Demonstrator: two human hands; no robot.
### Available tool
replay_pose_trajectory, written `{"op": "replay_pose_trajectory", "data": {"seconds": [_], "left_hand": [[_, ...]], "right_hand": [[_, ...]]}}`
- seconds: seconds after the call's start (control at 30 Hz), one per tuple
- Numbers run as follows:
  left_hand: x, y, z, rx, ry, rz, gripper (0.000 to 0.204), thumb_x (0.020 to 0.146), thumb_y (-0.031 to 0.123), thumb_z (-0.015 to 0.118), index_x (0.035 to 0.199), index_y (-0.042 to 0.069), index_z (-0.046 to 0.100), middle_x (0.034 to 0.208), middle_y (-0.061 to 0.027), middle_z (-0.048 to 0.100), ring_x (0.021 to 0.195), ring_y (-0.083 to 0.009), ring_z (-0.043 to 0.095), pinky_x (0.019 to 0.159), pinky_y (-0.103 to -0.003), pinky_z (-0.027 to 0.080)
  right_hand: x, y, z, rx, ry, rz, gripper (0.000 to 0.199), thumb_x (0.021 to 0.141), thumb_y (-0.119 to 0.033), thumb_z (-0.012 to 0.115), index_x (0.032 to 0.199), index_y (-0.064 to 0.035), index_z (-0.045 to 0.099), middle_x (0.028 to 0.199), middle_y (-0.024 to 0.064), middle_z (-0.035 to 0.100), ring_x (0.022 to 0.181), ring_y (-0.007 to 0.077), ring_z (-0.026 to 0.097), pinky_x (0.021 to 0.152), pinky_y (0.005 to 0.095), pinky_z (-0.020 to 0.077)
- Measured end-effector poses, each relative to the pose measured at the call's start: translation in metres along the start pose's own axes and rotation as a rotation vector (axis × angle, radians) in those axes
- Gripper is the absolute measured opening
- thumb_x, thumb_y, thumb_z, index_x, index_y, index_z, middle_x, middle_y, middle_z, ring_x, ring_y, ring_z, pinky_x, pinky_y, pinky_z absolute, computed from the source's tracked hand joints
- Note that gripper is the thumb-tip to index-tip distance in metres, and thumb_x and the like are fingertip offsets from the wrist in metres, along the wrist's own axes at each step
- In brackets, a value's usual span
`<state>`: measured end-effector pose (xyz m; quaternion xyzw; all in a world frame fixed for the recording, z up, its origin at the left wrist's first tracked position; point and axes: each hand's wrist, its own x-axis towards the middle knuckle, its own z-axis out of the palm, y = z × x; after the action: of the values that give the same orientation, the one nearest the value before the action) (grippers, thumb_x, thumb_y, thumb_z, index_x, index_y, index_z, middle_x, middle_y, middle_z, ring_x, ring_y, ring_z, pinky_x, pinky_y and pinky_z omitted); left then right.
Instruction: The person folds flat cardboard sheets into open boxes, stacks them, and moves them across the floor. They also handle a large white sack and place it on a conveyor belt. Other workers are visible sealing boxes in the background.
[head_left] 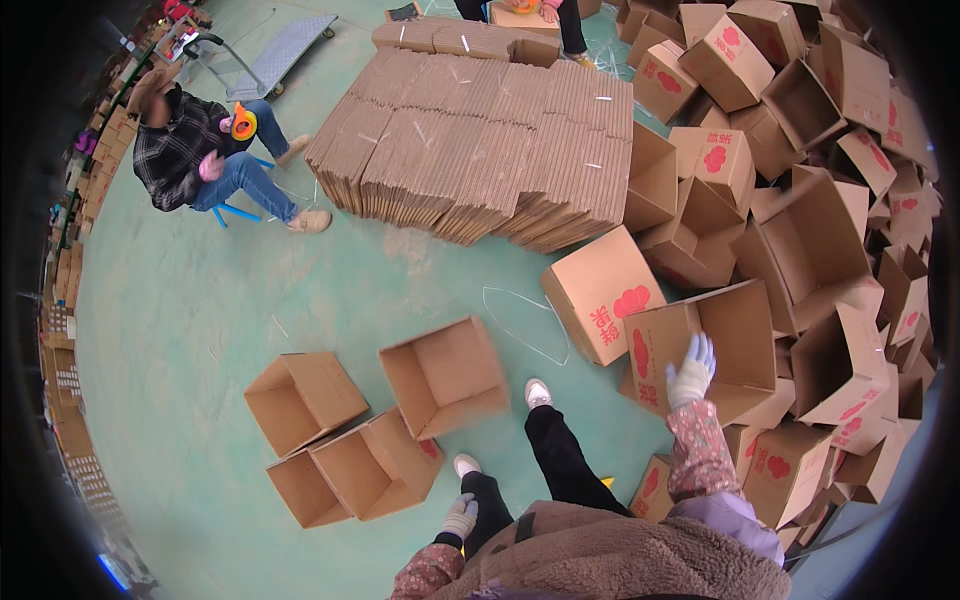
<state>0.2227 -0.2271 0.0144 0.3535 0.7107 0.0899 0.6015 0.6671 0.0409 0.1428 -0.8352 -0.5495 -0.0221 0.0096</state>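
The gloved right hand (691, 371) is spread open, empty, against the open brown cardboard box (712, 345) up-right, while the left hand (461, 516), loosely curled and empty, is hung low.

Green floor (200, 300) under cardboard boxes (445, 375)

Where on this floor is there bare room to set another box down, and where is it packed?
Bare green floor lies between the seated person in a plaid shirt, the stacked flat cardboard sheets and the four open brown boxes. A smaller patch sits under the white strap loop. It is crowded around the gloved right hand, where the heap of assembled boxes lies.
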Motion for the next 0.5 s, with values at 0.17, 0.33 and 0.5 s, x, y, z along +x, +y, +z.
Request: {"op": "replay_pose_trajectory", "data": {"seconds": [0.17, 0.33, 0.5], "left_hand": [[0.019, 0.054, 0.002, 0.054, 0.032, 0.090, 0.030, 0.082, 0.015, 0.049, 0.109, 0.001, 0.050, 0.098, -0.0189, 0.057, 0.093, -0.0285, 0.054, 0.085, -0.032, 0.040], [0.017, 0.070, -0.013, 0.231, 0.090, 0.080, 0.032, 0.084, 0.024, 0.047, 0.110, 0.006, 0.050, 0.101, -0.0194, 0.056, 0.097, -0.0351, 0.052, 0.087, -0.036, 0.039], [0.014, 0.039, -0.031, 0.192, 0.098, 0.206, 0.035, 0.085, 0.024, 0.046, 0.113, 0.003, 0.048, 0.100, -0.0176, 0.057, 0.094, -0.0291, 0.055, 0.083, -0.034, 0.041]], "right_hand": [[-0.009, 0.041, 0.041, 0.077, -0.610, 0.256, 0.042, 0.070, -0.023, 0.061, 0.108, -0.0081, 0.049, 0.096, 0.0199, 0.057, 0.090, 0.0341, 0.055, 0.080, 0.0403, 0.0433], [-0.010, 0.024, 0.030, 0.257, -0.516, 0.072, 0.031, 0.071, -0.026, 0.059, 0.097, -0.0078, 0.058, 0.088, 0.0185, 0.060, 0.085, 0.0341, 0.056, 0.076, 0.0408, 0.0443], [-0.047, -0.050, 0.007, 0.556, -0.498, -0.008, 0.031, 0.073, -0.023, 0.058, 0.097, -0.0027, 0.057, 0.085, 0.0203, 0.060, 0.082, 0.0361, 0.056, 0.074, 0.0406, 0.0440]]}}
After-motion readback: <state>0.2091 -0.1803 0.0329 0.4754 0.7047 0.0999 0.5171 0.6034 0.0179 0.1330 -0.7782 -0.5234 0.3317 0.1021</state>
